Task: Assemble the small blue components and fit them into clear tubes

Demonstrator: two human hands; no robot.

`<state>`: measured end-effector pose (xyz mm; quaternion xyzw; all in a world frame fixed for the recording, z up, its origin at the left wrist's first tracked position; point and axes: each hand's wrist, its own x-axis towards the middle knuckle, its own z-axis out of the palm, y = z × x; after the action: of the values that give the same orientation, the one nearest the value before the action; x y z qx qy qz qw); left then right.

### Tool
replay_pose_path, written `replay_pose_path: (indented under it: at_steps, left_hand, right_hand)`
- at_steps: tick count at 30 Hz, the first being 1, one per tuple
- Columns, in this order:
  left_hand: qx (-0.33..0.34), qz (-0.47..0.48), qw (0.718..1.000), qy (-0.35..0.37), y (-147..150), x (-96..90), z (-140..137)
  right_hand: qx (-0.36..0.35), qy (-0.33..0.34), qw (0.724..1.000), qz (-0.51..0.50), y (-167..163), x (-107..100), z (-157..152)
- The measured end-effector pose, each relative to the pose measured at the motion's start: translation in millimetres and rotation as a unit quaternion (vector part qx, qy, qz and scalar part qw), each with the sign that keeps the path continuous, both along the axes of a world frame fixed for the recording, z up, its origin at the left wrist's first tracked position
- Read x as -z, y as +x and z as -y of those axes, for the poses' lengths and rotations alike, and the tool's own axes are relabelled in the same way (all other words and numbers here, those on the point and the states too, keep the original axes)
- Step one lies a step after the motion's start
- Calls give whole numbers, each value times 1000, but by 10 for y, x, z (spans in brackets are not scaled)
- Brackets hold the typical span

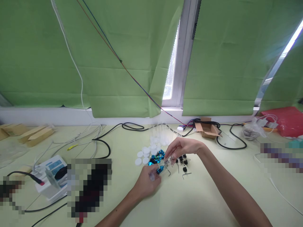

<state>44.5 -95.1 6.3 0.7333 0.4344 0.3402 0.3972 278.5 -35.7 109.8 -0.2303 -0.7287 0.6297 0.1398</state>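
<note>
My left hand (148,181) is closed around a shiny blue fitting (160,170), and a clear piece shows between its fingers. Just above, the bent fingers of my right hand (183,147) pinch a small clear part (167,160) close to the fitting. Whether the two parts touch, I cannot tell. Behind my hands lies a pile of blue fittings (156,157), with white round caps (140,154) spread to its left. Black knobs (185,169) lie under and beside my right hand. An L-shaped hex key (187,174) rests nearer to me, and another (168,172) lies close to my left fingertips.
Clear tubes (161,134) and a white-capped bottle (179,131) stand at the back. An open cardboard box (208,129) is right of them, among black cables (233,147). On the left sits a white power unit (50,176) with cables. Red packaging (286,121) lies far right.
</note>
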Motion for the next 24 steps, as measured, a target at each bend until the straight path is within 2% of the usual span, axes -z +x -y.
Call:
replay_pose_path:
  at_steps: [11, 18, 24]
  left_hand:
    - [7, 14, 1000, -9, 6, -18, 1]
    - [0, 28, 999, 15, 9, 14, -13]
    - [17, 12, 1000, 8, 5, 56, -37]
  right_hand:
    - [2, 0, 1000, 27, -29, 13, 15]
    - [-19, 6, 999, 32, -59, 78, -4]
    - [-21, -16, 999, 28, -57, 111, -14]
